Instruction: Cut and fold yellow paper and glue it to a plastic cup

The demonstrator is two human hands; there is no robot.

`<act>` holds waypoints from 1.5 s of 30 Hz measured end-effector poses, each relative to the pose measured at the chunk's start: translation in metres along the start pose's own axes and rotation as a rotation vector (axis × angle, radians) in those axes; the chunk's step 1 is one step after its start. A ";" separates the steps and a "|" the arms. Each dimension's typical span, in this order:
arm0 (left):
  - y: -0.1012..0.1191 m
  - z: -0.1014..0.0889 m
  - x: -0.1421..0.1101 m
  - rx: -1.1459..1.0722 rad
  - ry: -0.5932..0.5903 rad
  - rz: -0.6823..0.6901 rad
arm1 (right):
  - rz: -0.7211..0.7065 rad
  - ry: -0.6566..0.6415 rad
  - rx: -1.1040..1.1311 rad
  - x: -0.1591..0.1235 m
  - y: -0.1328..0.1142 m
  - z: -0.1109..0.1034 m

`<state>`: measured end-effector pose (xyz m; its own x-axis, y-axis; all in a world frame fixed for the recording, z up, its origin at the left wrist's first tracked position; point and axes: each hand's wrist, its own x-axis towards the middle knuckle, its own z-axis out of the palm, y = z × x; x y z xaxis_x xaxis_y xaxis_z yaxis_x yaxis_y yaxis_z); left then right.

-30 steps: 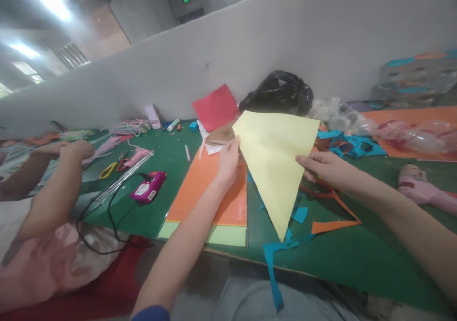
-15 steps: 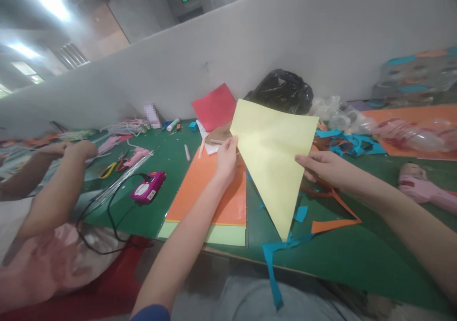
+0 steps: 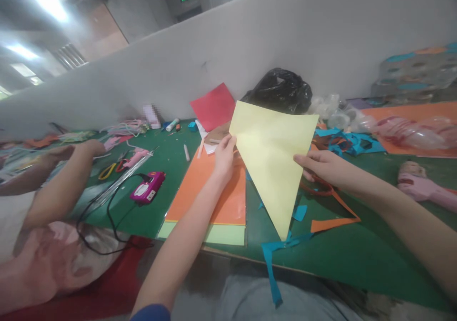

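Observation:
A pale yellow sheet of paper [image 3: 273,156], folded into a triangle with its point down, is held up above the green table [image 3: 357,254]. My left hand [image 3: 224,156] pinches its left edge near the top corner. My right hand [image 3: 319,167] grips its right edge, thumb in front and fingers behind. Under the sheet lies a stack of orange paper [image 3: 214,192] on a light green sheet [image 3: 221,235]. Blue paper scraps [image 3: 273,259] and an orange strip [image 3: 332,223] lie around the sheet's lower tip.
Another person's arms [image 3: 60,187] work at the left, near a magenta glue gun [image 3: 148,187] with a black cord and yellow-handled scissors [image 3: 109,169]. A red sheet [image 3: 214,106], a black bag [image 3: 282,92], clear plastic bottles [image 3: 410,130] and a pink glue gun [image 3: 424,190] stand along the back and right.
The yellow sheet and both my hands have shifted slightly up and left. The other person's hands at the left have moved a little.

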<state>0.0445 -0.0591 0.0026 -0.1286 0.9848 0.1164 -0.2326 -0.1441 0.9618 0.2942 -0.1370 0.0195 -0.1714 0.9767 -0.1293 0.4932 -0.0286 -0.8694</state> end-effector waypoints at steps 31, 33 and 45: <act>0.001 0.003 -0.003 0.058 0.029 -0.016 | 0.047 0.037 0.033 0.003 0.004 0.001; 0.000 0.005 -0.005 0.052 -0.009 -0.018 | 0.044 0.043 0.029 0.003 0.002 0.001; 0.002 0.010 -0.013 0.067 -0.044 -0.073 | 0.023 0.047 0.018 0.000 -0.004 0.000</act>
<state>0.0555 -0.0714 0.0051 -0.0708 0.9960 0.0548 -0.1747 -0.0665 0.9824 0.2922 -0.1367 0.0224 -0.1204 0.9846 -0.1270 0.4813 -0.0540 -0.8749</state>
